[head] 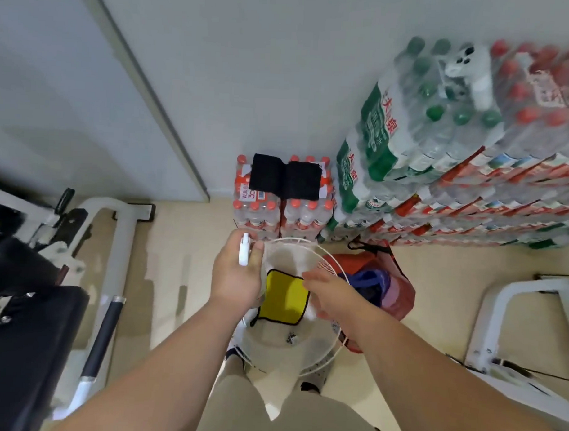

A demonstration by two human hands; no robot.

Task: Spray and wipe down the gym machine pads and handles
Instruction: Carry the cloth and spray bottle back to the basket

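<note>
Head view, looking steeply down past two bare forearms. At far left stands the gym machine, with its black pad (31,322) and a white tubular frame (121,242). A black-gripped handle (106,331) slants down beside the pad.

Near the middle, the left hand (236,278) is curled round a small white spray bottle (244,251), with the nozzle end poking up above the knuckles. Just right of it lies a yellow cloth (285,299) with a dark border, draped on the wire grille of a white fan (291,347) that stands on the beige floor.

The right hand (327,292) reaches in from the right. Its fingertips are at the cloth's upper right corner, but motion blur hides whether they pinch it or only touch it.

Behind the fan, against the wall, sit shrink-wrapped packs of red-capped bottles (260,211) with a black towel (284,176) folded on top. The pack's white label carries red characters and a "30".

A red bag (397,283) slumps right of the fan. Above it rise green-capped packs (376,138) whose green labels show large red Chinese characters, 大 and 泉 among them, the rest too blurred to read. Further red-capped stacks (503,190) fill the far right.
</note>
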